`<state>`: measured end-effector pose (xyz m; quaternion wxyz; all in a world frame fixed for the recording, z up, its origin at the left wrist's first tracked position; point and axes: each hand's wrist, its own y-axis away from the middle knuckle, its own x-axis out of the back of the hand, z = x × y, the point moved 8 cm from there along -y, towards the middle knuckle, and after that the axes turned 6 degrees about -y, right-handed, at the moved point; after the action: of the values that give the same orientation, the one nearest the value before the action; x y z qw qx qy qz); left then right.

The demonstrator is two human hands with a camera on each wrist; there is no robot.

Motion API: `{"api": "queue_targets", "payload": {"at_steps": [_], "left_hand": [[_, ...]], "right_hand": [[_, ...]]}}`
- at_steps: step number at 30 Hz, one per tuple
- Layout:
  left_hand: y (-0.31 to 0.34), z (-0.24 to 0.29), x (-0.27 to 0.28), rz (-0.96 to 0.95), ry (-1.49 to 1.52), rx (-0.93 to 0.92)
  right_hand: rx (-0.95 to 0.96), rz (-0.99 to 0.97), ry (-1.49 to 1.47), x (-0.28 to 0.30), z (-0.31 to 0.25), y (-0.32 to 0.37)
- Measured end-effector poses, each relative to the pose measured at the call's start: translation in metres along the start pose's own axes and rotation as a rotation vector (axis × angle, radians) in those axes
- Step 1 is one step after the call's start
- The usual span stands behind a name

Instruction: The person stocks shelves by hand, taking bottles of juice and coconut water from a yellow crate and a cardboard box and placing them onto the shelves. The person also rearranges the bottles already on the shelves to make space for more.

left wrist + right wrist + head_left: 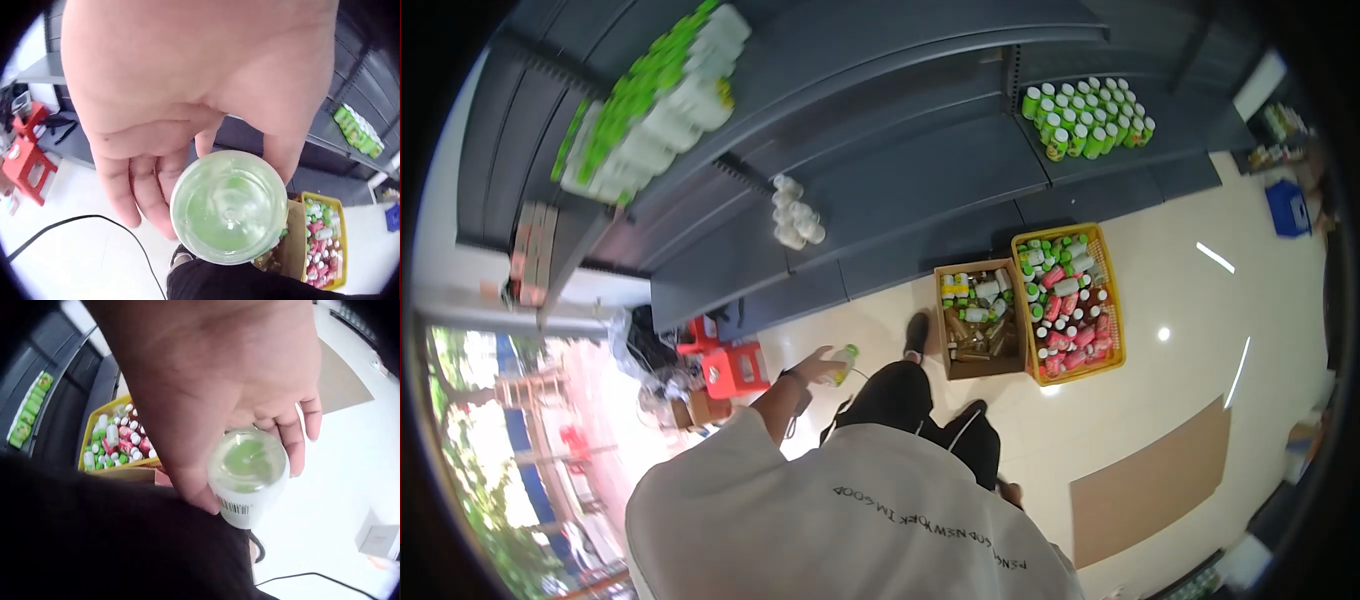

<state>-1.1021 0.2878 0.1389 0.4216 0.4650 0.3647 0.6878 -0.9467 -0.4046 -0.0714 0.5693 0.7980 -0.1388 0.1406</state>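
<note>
In the head view the left hand is stretched out to the left, gripping a bottle with a green cap. The left wrist view shows that bottle's clear greenish base between the thumb and fingers of the hand. By the right hip, the right hand is mostly hidden in the head view. Seen from the right wrist, this hand holds another clear bottle with a barcode label, base toward the camera.
A cardboard box and a yellow crate, both holding bottles, stand before the grey shelves. Green-capped bottles and white bottles are on the shelves. Red stools stand left; flat cardboard lies right.
</note>
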Motion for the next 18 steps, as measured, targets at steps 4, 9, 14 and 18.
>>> {"api": "queue_targets", "payload": {"at_steps": [4,9,14,18], "left_hand": [[0.080,-0.122,-0.036,0.119,-0.100,0.119],[0.122,-0.293,-0.121,0.014,-0.259,0.144],[0.192,-0.371,-0.177,-0.198,-0.217,0.265],[0.217,-0.425,-0.197,-0.206,-0.091,0.262]], "right_hand": [[-0.038,-0.007,-0.208,0.043,-0.023,0.022],[0.016,0.116,-0.444,0.119,-0.091,0.030],[0.132,0.151,-0.429,0.148,-0.156,0.042],[0.181,0.113,-0.337,0.128,-0.208,0.054]]}}
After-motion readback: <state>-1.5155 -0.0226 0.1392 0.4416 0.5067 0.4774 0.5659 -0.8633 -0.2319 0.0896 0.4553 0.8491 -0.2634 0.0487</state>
